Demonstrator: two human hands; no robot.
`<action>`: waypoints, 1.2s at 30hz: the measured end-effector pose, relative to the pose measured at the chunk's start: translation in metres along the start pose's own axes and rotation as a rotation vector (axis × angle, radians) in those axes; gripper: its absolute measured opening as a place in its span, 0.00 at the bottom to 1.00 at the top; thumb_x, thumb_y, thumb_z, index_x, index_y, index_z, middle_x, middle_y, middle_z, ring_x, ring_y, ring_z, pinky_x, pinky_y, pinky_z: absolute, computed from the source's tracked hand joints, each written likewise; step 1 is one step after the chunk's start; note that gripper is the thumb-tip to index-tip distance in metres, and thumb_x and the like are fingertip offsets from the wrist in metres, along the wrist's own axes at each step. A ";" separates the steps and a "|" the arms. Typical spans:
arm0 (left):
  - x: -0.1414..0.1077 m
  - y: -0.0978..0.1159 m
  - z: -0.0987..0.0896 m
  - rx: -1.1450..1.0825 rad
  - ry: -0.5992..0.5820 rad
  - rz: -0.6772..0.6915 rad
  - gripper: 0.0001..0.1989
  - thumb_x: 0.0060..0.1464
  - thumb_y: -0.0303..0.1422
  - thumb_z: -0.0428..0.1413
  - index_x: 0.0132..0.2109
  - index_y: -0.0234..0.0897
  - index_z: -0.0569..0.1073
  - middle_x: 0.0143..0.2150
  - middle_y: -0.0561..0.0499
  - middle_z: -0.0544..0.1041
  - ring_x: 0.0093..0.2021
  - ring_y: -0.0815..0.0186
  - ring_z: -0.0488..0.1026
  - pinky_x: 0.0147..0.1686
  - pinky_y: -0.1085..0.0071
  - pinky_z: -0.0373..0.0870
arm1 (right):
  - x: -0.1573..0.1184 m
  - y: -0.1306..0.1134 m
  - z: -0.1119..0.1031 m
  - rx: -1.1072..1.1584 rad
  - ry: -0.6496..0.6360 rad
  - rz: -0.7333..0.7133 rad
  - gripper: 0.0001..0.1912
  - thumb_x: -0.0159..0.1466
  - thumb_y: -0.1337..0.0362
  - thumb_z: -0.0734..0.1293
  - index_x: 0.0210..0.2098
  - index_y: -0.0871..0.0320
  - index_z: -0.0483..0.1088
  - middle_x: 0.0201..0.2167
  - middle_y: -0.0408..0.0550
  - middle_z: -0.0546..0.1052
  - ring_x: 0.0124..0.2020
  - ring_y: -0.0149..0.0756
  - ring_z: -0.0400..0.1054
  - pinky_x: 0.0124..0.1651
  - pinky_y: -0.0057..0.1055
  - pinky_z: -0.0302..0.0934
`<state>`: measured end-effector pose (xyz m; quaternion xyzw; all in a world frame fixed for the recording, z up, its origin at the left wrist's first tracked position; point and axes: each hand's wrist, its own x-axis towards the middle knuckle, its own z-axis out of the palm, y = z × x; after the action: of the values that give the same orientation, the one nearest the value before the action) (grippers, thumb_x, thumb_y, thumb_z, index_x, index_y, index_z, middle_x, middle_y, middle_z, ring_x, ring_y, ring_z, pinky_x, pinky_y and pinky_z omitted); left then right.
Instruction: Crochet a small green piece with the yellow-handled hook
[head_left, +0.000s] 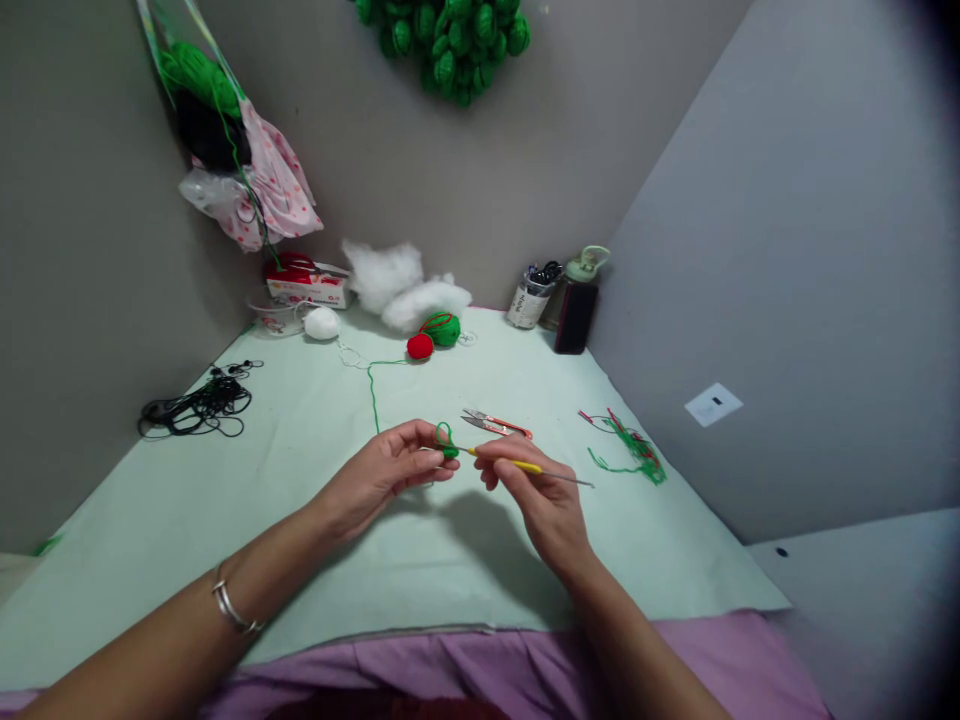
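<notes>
Between the thumb and fingers of my left hand (401,460) is a small piece of green crochet work (449,451), with a loop of yarn standing up from it. My right hand (544,500) grips a crochet hook (517,464) with a yellow handle, pen-fashion. The hook's left tip meets the green work; its other metal end sticks out past my right hand. A green yarn strand (373,395) runs over the table from my left hand towards a green yarn ball (441,329). Just beyond my right hand lie orange-handled thread snips (496,423).
A red yarn ball (420,346) and white stuffing (405,290) sit at the back. Black cords (199,405) lie left, green and red yarn scraps (637,450) right. A phone (577,316), bottle (589,264) and pen cup (529,300) stand back right; walls enclose the table (315,580).
</notes>
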<state>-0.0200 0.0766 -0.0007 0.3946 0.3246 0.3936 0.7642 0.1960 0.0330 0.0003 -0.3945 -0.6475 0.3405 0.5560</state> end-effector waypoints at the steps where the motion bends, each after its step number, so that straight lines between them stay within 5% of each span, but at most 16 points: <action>1: -0.005 -0.001 0.007 -0.008 0.001 0.011 0.12 0.52 0.33 0.73 0.41 0.37 0.81 0.41 0.50 0.82 0.44 0.62 0.82 0.50 0.66 0.77 | -0.004 -0.002 0.002 0.097 0.052 0.057 0.09 0.73 0.58 0.69 0.44 0.49 0.84 0.34 0.45 0.82 0.31 0.33 0.75 0.35 0.32 0.72; 12: -0.029 -0.016 0.053 -0.094 0.006 0.066 0.12 0.52 0.36 0.73 0.42 0.38 0.84 0.37 0.50 0.83 0.37 0.65 0.79 0.45 0.67 0.76 | -0.032 -0.021 0.027 0.286 0.288 0.209 0.06 0.64 0.57 0.77 0.37 0.52 0.82 0.26 0.41 0.78 0.27 0.31 0.73 0.32 0.27 0.70; 18: -0.031 -0.018 0.059 -0.080 -0.003 0.111 0.10 0.55 0.39 0.71 0.39 0.38 0.84 0.35 0.50 0.82 0.36 0.65 0.77 0.44 0.67 0.77 | -0.038 -0.020 0.026 0.234 0.239 0.099 0.09 0.72 0.58 0.70 0.45 0.48 0.83 0.34 0.45 0.79 0.32 0.34 0.75 0.35 0.32 0.72; 25: -0.029 -0.028 0.060 0.022 0.088 0.201 0.09 0.55 0.33 0.71 0.43 0.40 0.81 0.38 0.51 0.81 0.35 0.65 0.77 0.43 0.66 0.76 | -0.042 -0.017 0.024 -0.091 0.288 -0.012 0.12 0.73 0.66 0.68 0.47 0.45 0.83 0.39 0.47 0.80 0.41 0.37 0.76 0.42 0.35 0.72; 36: -0.031 -0.037 0.060 0.029 0.134 0.122 0.23 0.55 0.36 0.71 0.57 0.42 0.81 0.42 0.51 0.80 0.43 0.62 0.78 0.50 0.65 0.75 | -0.033 -0.025 0.022 0.174 0.317 0.259 0.04 0.60 0.64 0.77 0.34 0.53 0.79 0.27 0.41 0.81 0.26 0.34 0.77 0.33 0.31 0.75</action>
<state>0.0258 0.0153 0.0021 0.3977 0.3559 0.4602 0.7095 0.1731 -0.0076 0.0043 -0.4735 -0.4640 0.3974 0.6345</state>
